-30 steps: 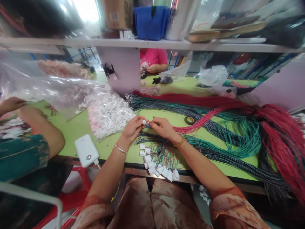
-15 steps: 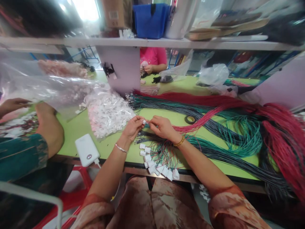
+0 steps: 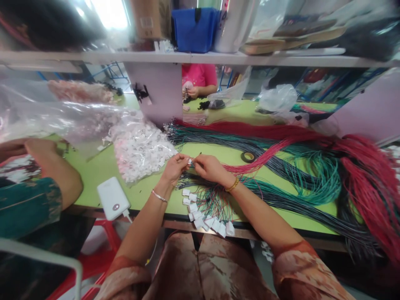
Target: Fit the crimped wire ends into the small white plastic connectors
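Observation:
Over the green table my left hand point(image 3: 175, 168) pinches a small white connector point(image 3: 189, 161) between thumb and fingertips. Close against it, my right hand point(image 3: 208, 167) is closed on a thin wire whose end meets the connector; the fingers cover most of it. Below my hands lie white connectors point(image 3: 197, 214) with red, green and dark wires point(image 3: 215, 200) attached, fanned along the table's front edge. Bundles of dark wires point(image 3: 268, 154) and red wires point(image 3: 265, 162) run off to the right. A clear bag of white connectors point(image 3: 140, 150) lies left of my left hand.
A white power bank point(image 3: 113, 199) with a cable lies at the front left. Black tape point(image 3: 248, 156) sits among the wires. A co-worker's arm point(image 3: 59, 171) rests at the left, and another person point(image 3: 200, 79) sits opposite. A shelf point(image 3: 200, 59) crosses above, holding a blue bin point(image 3: 195, 31).
My hands stay together at the connector, with only slight finger movement. The co-worker's hands at the left have come together. The view has shifted slightly.

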Tool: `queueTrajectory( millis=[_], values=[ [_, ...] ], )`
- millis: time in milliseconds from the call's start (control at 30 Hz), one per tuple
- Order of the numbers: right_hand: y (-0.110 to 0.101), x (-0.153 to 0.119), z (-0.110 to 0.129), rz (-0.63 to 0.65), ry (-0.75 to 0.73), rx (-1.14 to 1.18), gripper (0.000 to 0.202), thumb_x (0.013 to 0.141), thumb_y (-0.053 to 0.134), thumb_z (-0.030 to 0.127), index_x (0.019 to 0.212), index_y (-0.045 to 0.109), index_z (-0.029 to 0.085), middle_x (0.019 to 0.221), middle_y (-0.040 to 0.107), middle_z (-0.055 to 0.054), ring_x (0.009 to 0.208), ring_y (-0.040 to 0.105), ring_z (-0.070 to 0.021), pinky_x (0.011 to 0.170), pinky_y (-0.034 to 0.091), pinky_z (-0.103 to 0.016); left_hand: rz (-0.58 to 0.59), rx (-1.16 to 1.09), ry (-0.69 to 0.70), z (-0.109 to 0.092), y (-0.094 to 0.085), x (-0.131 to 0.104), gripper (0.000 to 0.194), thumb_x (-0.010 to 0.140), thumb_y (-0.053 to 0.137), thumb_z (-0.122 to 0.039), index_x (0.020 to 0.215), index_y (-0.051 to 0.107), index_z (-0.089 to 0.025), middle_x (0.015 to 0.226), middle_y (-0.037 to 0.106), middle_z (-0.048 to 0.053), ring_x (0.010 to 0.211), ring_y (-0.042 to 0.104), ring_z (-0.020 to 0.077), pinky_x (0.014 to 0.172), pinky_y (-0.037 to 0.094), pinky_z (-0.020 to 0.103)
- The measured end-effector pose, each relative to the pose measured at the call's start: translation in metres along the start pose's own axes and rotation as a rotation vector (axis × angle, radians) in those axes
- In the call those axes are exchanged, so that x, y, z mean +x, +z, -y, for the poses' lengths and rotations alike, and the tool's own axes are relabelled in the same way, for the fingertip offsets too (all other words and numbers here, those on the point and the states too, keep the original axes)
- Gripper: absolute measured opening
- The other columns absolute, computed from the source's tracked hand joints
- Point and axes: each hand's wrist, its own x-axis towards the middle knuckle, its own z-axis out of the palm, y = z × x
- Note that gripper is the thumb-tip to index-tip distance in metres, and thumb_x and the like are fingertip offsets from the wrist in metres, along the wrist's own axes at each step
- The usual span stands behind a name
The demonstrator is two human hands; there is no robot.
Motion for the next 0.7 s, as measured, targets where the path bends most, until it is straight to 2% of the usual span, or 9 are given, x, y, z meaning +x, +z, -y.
queueTrajectory(
  millis=[167, 233, 333, 400, 500, 600, 700],
  values=[
    [0.001, -0.001, -0.002, 0.006, 0.039, 0.061, 0.028, 0.091, 0.045, 0.031, 0.086, 0.067, 0.014, 0.076, 0.066, -0.007, 0.062, 0.049, -0.0141, 0.06, 0.029, -0.025, 0.022, 0.086, -0.028, -0.003, -0.002, -0.001, 0.028, 0.061, 0.081, -0.029, 0.072, 0.061, -0.013, 0.061, 0.062, 0.0, 0.051, 0.052, 0.0067, 0.051, 0.041, 0.019],
    [-0.004, 0.006, -0.016, 0.004, 0.062, 0.14, 0.031, 0.092, 0.043, 0.032, 0.081, 0.067, 0.015, 0.073, 0.066, -0.004, 0.061, 0.049, -0.0131, 0.059, 0.029, -0.024, 0.048, 0.118, -0.106, -0.007, -0.007, 0.0, 0.024, 0.061, 0.079, -0.026, 0.07, 0.061, -0.013, 0.062, 0.063, 0.001, 0.049, 0.051, 0.0065, 0.048, 0.04, 0.019],
    [-0.008, 0.021, -0.045, -0.071, 0.188, 0.191, 0.029, 0.09, 0.045, 0.031, 0.08, 0.067, 0.014, 0.076, 0.067, -0.004, 0.065, 0.051, -0.0127, 0.06, 0.031, -0.023, 0.061, 0.183, -0.196, -0.013, -0.014, 0.001, 0.017, 0.062, 0.075, -0.02, 0.069, 0.062, -0.013, 0.065, 0.066, 0.003, 0.046, 0.05, 0.006, 0.045, 0.039, 0.019],
    [-0.002, 0.031, -0.06, -0.003, 0.264, 0.163, 0.022, 0.084, 0.052, 0.028, 0.081, 0.068, 0.014, 0.078, 0.069, -0.004, 0.066, 0.052, -0.0127, 0.06, 0.031, -0.023, 0.055, 0.221, -0.214, -0.014, -0.017, 0.002, 0.012, 0.063, 0.072, -0.017, 0.068, 0.062, -0.013, 0.067, 0.066, 0.004, 0.046, 0.05, 0.006, 0.045, 0.04, 0.018],
    [0.016, 0.038, -0.067, 0.134, 0.351, 0.099, 0.015, 0.079, 0.056, 0.024, 0.083, 0.069, 0.016, 0.083, 0.071, -0.004, 0.068, 0.053, -0.0132, 0.059, 0.031, -0.023, 0.058, 0.263, -0.22, -0.013, -0.018, 0.003, 0.008, 0.065, 0.069, -0.016, 0.068, 0.062, -0.012, 0.068, 0.067, 0.005, 0.047, 0.051, 0.0061, 0.045, 0.041, 0.018],
    [0.029, 0.039, -0.063, 0.181, 0.39, 0.008, 0.017, 0.081, 0.052, 0.022, 0.083, 0.068, 0.016, 0.087, 0.071, -0.006, 0.071, 0.055, -0.0144, 0.06, 0.03, -0.023, 0.073, 0.283, -0.212, -0.011, -0.017, 0.003, 0.008, 0.066, 0.068, -0.017, 0.069, 0.062, -0.012, 0.07, 0.067, 0.005, 0.047, 0.051, 0.0055, 0.045, 0.041, 0.018],
    [0.029, 0.037, -0.062, 0.188, 0.392, -0.074, 0.02, 0.085, 0.047, 0.022, 0.087, 0.066, 0.015, 0.09, 0.07, -0.009, 0.072, 0.055, -0.0161, 0.06, 0.03, -0.025, 0.068, 0.284, -0.196, -0.011, -0.015, 0.003, 0.01, 0.066, 0.069, -0.02, 0.07, 0.063, -0.013, 0.071, 0.068, 0.004, 0.047, 0.05, 0.0051, 0.046, 0.041, 0.017]
  ],
)
